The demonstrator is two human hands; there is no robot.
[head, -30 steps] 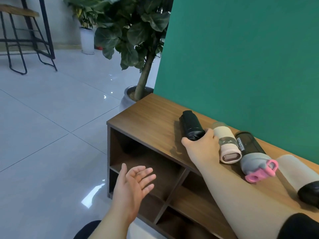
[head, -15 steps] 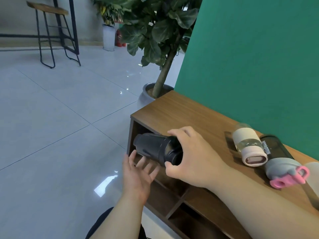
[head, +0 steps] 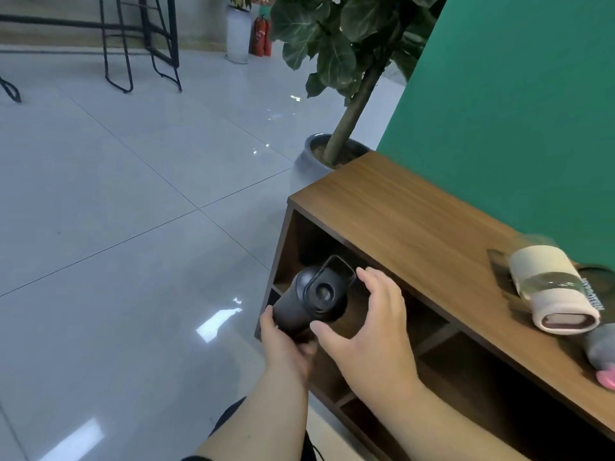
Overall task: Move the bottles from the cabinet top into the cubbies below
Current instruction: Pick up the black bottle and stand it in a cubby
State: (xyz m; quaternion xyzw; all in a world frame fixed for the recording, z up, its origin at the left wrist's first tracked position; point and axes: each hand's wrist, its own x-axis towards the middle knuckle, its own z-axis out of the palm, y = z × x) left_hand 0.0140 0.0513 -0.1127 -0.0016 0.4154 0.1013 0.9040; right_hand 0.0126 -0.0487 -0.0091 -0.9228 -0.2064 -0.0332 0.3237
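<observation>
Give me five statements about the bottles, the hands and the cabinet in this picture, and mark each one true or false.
1. The black bottle lies on the cabinet top. False: it is held in front of the cubbies, off the top.
2. The left hand grips the black bottle's body from below. True.
3. The right hand is holding the beige bottle. False: it is at the black bottle's cap end; the beige bottle lies untouched on the top.
4. The beige bottle lies on its side. True.
5. A bottle already sits in the top left cubby. False: no bottle shows in it.
</observation>
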